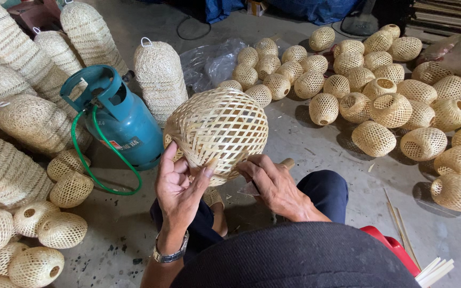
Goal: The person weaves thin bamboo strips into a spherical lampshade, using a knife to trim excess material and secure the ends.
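Observation:
A round woven bamboo lampshade point(217, 130) with an open lattice is held up in front of me, above my knees. My left hand point(179, 188) cups its lower left side, thumb pressed on the weave. My right hand point(274, 184) touches its lower right edge and grips a wooden-handled tool point(286, 163) whose blade point(250, 189) points left under the shade. A metal watch point(171, 250) is on my left wrist.
A teal gas cylinder point(121, 120) with a green hose point(94, 170) stands to the left. Tall stacks of woven shades point(158, 74) fill the left side, and several small shades point(372, 88) lie on the concrete floor at right. Bamboo strips point(433, 269) and a red stool point(393, 248) are at lower right.

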